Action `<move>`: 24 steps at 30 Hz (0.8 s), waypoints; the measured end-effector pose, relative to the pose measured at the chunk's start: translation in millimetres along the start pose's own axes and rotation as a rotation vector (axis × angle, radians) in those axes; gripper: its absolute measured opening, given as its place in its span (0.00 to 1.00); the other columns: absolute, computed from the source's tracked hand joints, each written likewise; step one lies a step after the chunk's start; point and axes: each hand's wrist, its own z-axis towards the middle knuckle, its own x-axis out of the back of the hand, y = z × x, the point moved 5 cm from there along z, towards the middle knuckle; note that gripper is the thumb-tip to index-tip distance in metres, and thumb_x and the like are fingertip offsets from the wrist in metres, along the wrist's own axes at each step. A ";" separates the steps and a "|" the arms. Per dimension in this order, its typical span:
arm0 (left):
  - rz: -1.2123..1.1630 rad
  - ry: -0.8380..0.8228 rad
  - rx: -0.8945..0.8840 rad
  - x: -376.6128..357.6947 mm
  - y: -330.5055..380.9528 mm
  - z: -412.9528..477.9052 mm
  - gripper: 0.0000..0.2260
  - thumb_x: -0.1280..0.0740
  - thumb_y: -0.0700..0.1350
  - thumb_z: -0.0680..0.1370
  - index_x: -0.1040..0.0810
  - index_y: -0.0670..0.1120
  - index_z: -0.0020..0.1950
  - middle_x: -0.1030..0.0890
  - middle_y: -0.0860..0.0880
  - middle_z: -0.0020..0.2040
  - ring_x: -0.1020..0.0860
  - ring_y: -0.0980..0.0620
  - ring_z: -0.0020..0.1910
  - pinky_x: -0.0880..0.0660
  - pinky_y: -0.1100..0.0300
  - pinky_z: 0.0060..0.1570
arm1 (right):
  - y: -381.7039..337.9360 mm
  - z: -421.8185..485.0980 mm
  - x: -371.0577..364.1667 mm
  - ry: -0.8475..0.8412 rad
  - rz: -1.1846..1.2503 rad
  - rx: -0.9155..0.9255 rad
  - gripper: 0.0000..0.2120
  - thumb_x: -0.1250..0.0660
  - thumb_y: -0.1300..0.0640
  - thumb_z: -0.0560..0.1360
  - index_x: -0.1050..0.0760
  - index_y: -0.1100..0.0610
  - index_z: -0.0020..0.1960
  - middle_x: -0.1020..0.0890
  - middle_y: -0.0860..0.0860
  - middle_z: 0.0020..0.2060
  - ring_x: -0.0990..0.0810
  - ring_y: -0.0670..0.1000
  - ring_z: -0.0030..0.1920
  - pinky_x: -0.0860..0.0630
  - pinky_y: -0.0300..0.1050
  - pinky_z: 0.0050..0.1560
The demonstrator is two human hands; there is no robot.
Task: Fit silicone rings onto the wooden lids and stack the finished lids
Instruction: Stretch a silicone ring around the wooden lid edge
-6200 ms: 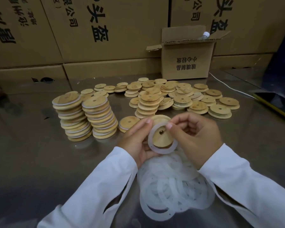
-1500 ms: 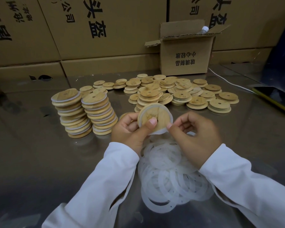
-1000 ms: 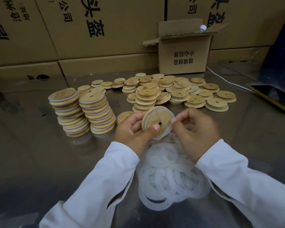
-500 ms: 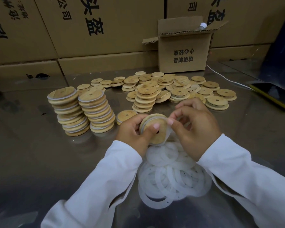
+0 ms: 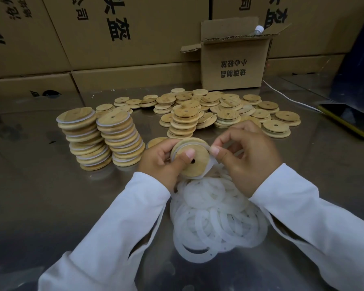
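A round wooden lid [image 5: 198, 164] with a small centre hole is held tilted above the table, gripped by my left hand [image 5: 162, 162] with the thumb on its face. My right hand [image 5: 246, 156] pinches a white silicone ring [image 5: 210, 164] at the lid's right edge; the ring hangs loose on that side. Below my hands lies a heap of loose silicone rings [image 5: 214, 219]. Two tall stacks of ringed lids [image 5: 101, 139] stand at the left. Several bare lids [image 5: 223, 114] lie in low piles beyond my hands.
The metal table [image 5: 40, 196] is walled at the back by large cardboard boxes [image 5: 135, 38]. A small open box [image 5: 233, 66] holds a bottle. A phone [image 5: 349, 118] with a white cable lies at the right. One lid [image 5: 156, 141] lies behind my left hand.
The lid has tipped so its face turns more toward me, and my right hand's pinch on the ring has moved along the lid's right edge. The stacks are unchanged.
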 end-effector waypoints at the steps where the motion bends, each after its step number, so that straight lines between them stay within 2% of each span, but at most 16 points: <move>1: -0.004 -0.001 0.015 0.6 -2.5 0.3 0.07 0.34 0.36 0.74 0.22 0.49 0.45 0.19 0.49 0.41 0.20 0.54 0.42 0.24 0.63 0.45 | 0.2 -0.6 -0.8 -0.005 -0.015 -0.001 0.10 0.30 0.58 0.70 0.27 0.46 0.34 0.29 0.41 0.41 0.27 0.42 0.35 0.32 0.26 0.37; 4: -0.088 -0.012 0.076 0.2 -7.0 1.0 0.05 0.32 0.40 0.71 0.21 0.48 0.44 0.18 0.49 0.40 0.20 0.51 0.42 0.23 0.57 0.47 | 1.1 -0.5 -1.9 -0.008 -0.027 -0.009 0.09 0.30 0.58 0.70 0.26 0.47 0.34 0.28 0.42 0.40 0.27 0.42 0.35 0.33 0.26 0.36; 6: -0.109 -0.016 0.083 0.2 -9.0 1.4 0.07 0.26 0.44 0.67 0.21 0.48 0.44 0.17 0.50 0.39 0.20 0.51 0.42 0.22 0.56 0.46 | 1.6 0.2 -1.1 -0.005 -0.007 -0.016 0.11 0.30 0.58 0.70 0.26 0.46 0.34 0.28 0.42 0.40 0.26 0.43 0.35 0.32 0.27 0.36; 9: -0.119 -0.021 0.077 -2.2 -10.4 0.8 0.08 0.30 0.46 0.66 0.20 0.49 0.44 0.17 0.53 0.37 0.19 0.54 0.41 0.22 0.59 0.44 | 2.1 0.1 2.3 0.013 0.024 -0.017 0.12 0.30 0.58 0.70 0.27 0.44 0.33 0.27 0.42 0.39 0.25 0.44 0.35 0.29 0.34 0.38; 10: -0.122 -0.022 0.084 -3.4 -10.9 0.3 0.08 0.28 0.46 0.66 0.20 0.49 0.44 0.16 0.53 0.37 0.19 0.54 0.41 0.21 0.59 0.44 | 2.1 -0.1 3.4 0.021 0.037 -0.018 0.12 0.30 0.58 0.70 0.26 0.44 0.33 0.27 0.43 0.39 0.24 0.45 0.35 0.28 0.36 0.39; 11: -0.131 -0.019 0.097 -4.5 -12.1 -0.2 0.09 0.26 0.46 0.66 0.20 0.49 0.44 0.16 0.52 0.37 0.18 0.53 0.41 0.21 0.57 0.44 | 2.3 -0.2 3.9 0.028 0.053 -0.022 0.12 0.30 0.58 0.70 0.26 0.44 0.33 0.26 0.43 0.39 0.24 0.47 0.35 0.27 0.39 0.40; 13: -0.174 0.002 0.155 -5.9 -16.8 -1.2 0.08 0.29 0.46 0.67 0.20 0.48 0.44 0.16 0.50 0.38 0.18 0.51 0.41 0.20 0.54 0.45 | 2.4 -0.3 3.5 0.033 0.086 -0.037 0.10 0.30 0.57 0.69 0.26 0.44 0.34 0.26 0.44 0.39 0.23 0.50 0.36 0.25 0.44 0.41; 15: -0.218 0.038 0.225 -6.1 -22.2 -1.4 0.05 0.32 0.43 0.70 0.20 0.47 0.44 0.16 0.47 0.39 0.18 0.47 0.43 0.20 0.51 0.46 | 1.4 -1.8 0.8 0.029 0.101 -0.044 0.09 0.30 0.55 0.69 0.26 0.43 0.36 0.25 0.44 0.42 0.23 0.47 0.35 0.26 0.40 0.40; 17: -0.238 0.075 0.264 -5.7 -24.9 -1.6 0.03 0.33 0.41 0.73 0.20 0.45 0.44 0.17 0.46 0.39 0.18 0.46 0.43 0.20 0.51 0.44 | -0.2 -5.6 -3.2 0.024 0.064 -0.032 0.07 0.30 0.52 0.68 0.27 0.42 0.40 0.25 0.42 0.44 0.23 0.44 0.34 0.30 0.29 0.37; 19: -0.261 0.093 0.271 -5.0 -25.2 -1.4 0.02 0.33 0.41 0.73 0.20 0.45 0.43 0.17 0.46 0.37 0.18 0.48 0.40 0.19 0.53 0.41 | -1.0 -8.9 -5.8 0.036 0.015 -0.019 0.07 0.30 0.50 0.67 0.27 0.44 0.43 0.25 0.41 0.44 0.24 0.42 0.35 0.31 0.27 0.37; 24: -0.332 0.056 0.252 -7.6 -22.8 -1.5 0.03 0.32 0.41 0.70 0.21 0.44 0.43 0.16 0.48 0.36 0.18 0.50 0.40 0.19 0.55 0.40 | -1.9 -10.0 -0.6 0.132 -0.042 0.004 0.02 0.32 0.52 0.68 0.24 0.46 0.37 0.21 0.44 0.37 0.23 0.42 0.36 0.25 0.40 0.40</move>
